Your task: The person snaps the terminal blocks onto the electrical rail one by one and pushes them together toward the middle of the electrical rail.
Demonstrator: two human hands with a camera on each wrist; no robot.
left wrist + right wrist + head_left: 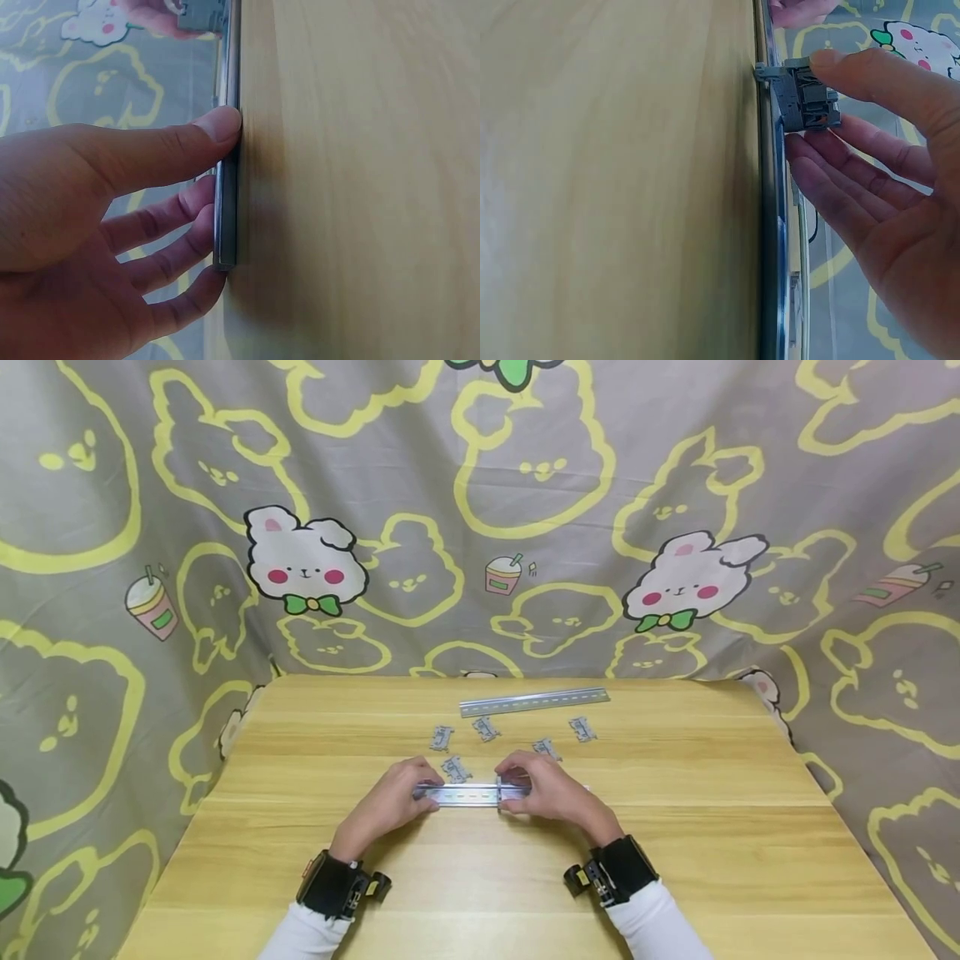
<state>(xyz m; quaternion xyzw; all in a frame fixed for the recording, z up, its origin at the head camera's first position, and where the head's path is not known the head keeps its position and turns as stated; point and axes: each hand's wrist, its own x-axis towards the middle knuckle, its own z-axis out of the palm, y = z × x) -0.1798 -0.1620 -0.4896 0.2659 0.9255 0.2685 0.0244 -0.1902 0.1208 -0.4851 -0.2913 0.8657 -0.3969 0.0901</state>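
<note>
A slotted metal DIN rail (467, 796) lies crosswise on the table in front of the person. The left hand (399, 795) grips its left end; in the left wrist view the thumb is on the near edge and the fingers (187, 304) reach the far side. The right hand (551, 789) pinches a grey terminal block (804, 97) between thumb and fingers. That block stands upright at the rail, its foot touching the rail's near edge in the right wrist view. Whether it is clipped on cannot be seen.
Beyond the hands lie several loose grey terminal blocks (486, 728), one (455, 768) just behind the held rail. A second DIN rail (535, 702) rests near the table's back edge. A patterned curtain (420, 552) hangs behind and at both sides of the wooden table (675, 752).
</note>
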